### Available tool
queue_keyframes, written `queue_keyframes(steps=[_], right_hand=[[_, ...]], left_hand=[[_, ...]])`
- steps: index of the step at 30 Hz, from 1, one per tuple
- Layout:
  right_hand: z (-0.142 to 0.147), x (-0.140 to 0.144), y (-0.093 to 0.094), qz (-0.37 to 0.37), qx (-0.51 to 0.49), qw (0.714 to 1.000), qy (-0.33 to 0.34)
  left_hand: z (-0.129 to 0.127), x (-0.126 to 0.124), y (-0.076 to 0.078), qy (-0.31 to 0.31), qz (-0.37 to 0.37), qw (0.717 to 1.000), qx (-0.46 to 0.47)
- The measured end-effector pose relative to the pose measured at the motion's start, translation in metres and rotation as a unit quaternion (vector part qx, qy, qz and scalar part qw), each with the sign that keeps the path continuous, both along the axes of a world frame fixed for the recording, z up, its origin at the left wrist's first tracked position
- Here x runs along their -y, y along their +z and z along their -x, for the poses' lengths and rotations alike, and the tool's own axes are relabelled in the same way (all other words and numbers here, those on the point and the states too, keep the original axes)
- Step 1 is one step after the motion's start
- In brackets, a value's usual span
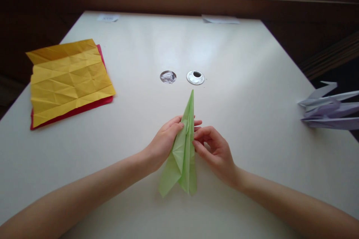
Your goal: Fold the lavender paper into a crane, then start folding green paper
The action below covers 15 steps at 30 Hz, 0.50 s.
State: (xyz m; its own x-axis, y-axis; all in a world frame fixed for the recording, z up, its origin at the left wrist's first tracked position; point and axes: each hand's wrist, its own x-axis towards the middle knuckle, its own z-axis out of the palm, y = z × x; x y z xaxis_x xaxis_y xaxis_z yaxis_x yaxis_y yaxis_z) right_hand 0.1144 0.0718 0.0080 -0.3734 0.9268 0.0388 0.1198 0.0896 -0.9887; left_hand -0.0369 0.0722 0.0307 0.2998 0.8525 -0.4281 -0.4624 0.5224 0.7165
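A sheet of light green origami paper (182, 157), folded into a narrow point at its far end and flaring into loose flaps at the near end, is held above the white table. My left hand (166, 140) grips it from the left, thumb on top and fingers behind, their tips showing past the right edge. With thumb and forefinger, my right hand (214, 149) pinches the paper's right edge about halfway along. The layers behind the front flap are partly hidden.
On the left lie a creased yellow sheet (71, 78) and a red sheet (103, 101) under it. Folded white and purple paper figures (331, 110) stand at the right edge. Beyond the paper, the table (238, 179) has a round hole (168, 77) and a metal ring (195, 77).
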Motion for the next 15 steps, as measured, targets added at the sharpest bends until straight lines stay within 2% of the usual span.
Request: queue_keyframes(steps=[8,15], right_hand=[[-0.0025,0.0002,-0.0032,-0.007,0.025,1.000,-0.010],[-0.0018,-0.0029,-0.0039,0.038,0.021,0.999,-0.016]], left_hand=[[0.0003,0.0000,-0.0007,0.004,-0.005,1.000,-0.015],[0.0024,-0.0007,0.0013,0.000,-0.035,0.996,-0.077]])
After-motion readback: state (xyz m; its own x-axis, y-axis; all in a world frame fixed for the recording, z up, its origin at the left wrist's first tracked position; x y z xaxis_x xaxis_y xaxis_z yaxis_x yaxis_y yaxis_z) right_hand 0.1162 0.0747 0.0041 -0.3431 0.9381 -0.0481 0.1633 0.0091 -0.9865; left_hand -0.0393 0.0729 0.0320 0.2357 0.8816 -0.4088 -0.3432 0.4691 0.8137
